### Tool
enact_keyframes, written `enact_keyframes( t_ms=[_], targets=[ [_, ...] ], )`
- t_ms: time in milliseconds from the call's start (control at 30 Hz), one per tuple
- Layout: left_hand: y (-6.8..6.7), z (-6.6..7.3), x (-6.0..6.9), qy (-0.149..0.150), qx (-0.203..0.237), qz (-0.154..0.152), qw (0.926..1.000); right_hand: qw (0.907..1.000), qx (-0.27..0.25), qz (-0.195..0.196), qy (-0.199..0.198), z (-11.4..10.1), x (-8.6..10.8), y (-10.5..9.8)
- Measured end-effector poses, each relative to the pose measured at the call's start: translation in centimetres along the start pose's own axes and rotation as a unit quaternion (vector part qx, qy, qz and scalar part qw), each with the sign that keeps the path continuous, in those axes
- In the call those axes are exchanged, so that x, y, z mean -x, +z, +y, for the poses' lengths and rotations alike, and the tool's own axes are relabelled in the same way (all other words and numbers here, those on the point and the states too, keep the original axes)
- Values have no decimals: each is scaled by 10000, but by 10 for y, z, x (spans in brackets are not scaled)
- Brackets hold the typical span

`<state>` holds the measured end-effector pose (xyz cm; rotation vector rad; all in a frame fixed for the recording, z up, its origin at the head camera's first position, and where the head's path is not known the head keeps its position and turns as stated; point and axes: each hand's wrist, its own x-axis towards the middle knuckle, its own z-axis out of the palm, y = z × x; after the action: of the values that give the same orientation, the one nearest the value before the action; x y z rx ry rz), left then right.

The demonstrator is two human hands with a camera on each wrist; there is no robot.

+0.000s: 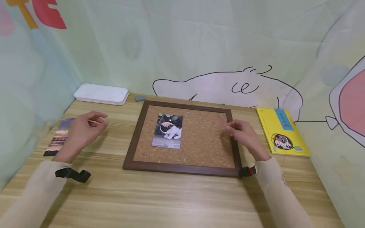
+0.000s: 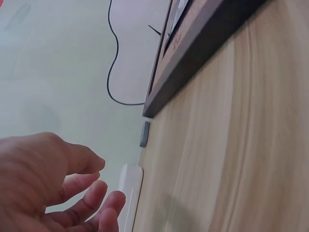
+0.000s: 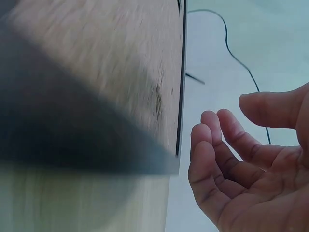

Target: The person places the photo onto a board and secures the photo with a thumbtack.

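Note:
A cork board [image 1: 206, 141] in a dark brown frame lies flat on the table. On its left half is a photo [image 1: 168, 141] of a cat, with a small pushpin [image 1: 170, 120] near its top. My left hand [image 1: 85, 129] hovers left of the board, fingers loosely bent and holding nothing. Partly hidden behind it lies a second photo [image 1: 58, 139] of a purple sky. Over the right edge of the frame hangs my right hand [image 1: 244, 134]. In the right wrist view its fingers [image 3: 203, 159] curl loosely, the thumb stands apart, and nothing is between them.
At the back left stands a white case [image 1: 101, 94], with a small grey block [image 1: 140, 98] beside it. A yellow book [image 1: 282, 131] lies right of the board. A printed curtain [image 1: 199, 41] hangs behind the wooden table [image 1: 176, 199].

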<state>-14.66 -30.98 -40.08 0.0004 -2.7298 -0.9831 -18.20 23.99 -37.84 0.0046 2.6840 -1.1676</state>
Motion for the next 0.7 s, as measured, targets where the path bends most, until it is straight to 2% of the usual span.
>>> enact_keyframes(
  t_ms=[133, 367, 600, 700],
  targets=[
    [-9, -15, 7, -88, -93, 58, 9999, 9998, 116, 32, 136, 11, 8, -13],
    [-29, -42, 16, -421, -34, 6, 9991, 9979, 337, 14, 547, 31, 18, -34],
    [-45, -59, 28, -865, -556, 58, 9947, 9943, 629, -56, 863, 53, 23, -42],
    [-50, -68, 31, -916, -805, -6, 9925, 9928, 683, -72, 981, 59, 24, -43]
  ],
)
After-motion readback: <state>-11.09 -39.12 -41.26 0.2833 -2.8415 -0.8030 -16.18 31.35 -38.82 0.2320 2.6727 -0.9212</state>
